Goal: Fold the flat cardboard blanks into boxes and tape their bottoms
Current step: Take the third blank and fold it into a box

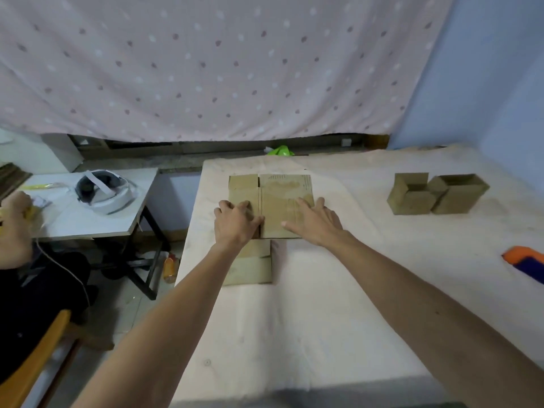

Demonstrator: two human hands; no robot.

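- Counting two small folded brown cardboard boxes (410, 198) as done, standing side by side at the right of the pale cloth-covered tabletop (338, 304).
- Working on a flat brown cardboard blank (282, 192) lying mid-tabletop, not yet opened.
- Pressing it with the right grip (315, 223) spread flat.
- Resting the left grip (237, 223) on it, fingers bent; pinching or not, impossible to tell.
- Leaving a second flat blank (254, 267), just nearer, plus the taping.

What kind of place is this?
Likely a makeshift workroom: a cloth-covered table holds a flat cardboard blank and two folded boxes, a dotted sheet hangs behind, and a headset lies on a side desk.
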